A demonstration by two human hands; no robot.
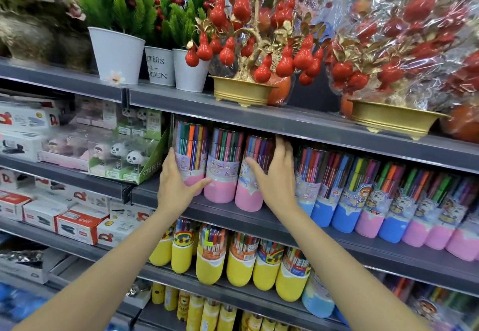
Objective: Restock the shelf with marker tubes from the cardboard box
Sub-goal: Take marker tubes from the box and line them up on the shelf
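Note:
Three marker tubes with pink bases stand side by side at the left end of the middle shelf point(259, 218). My left hand point(174, 185) lies against the left side of the leftmost pink tube point(193, 154), fingers straight up its side and thumb stretched across its base. My right hand point(276, 175) presses on the right side of the third pink tube point(247, 195), thumb on its front and fingers pointing up. The middle pink tube point(222, 172) stands between them, touched by neither palm. The cardboard box is out of view.
A row of blue- and pink-based marker tubes point(368, 208) fills the same shelf to the right. Yellow-based tubes point(238, 266) stand one shelf below. Panda stapler boxes point(124, 154) sit to the left. Potted plants point(118, 55) and gold-tray fruit trees point(243, 92) stand on the shelf above.

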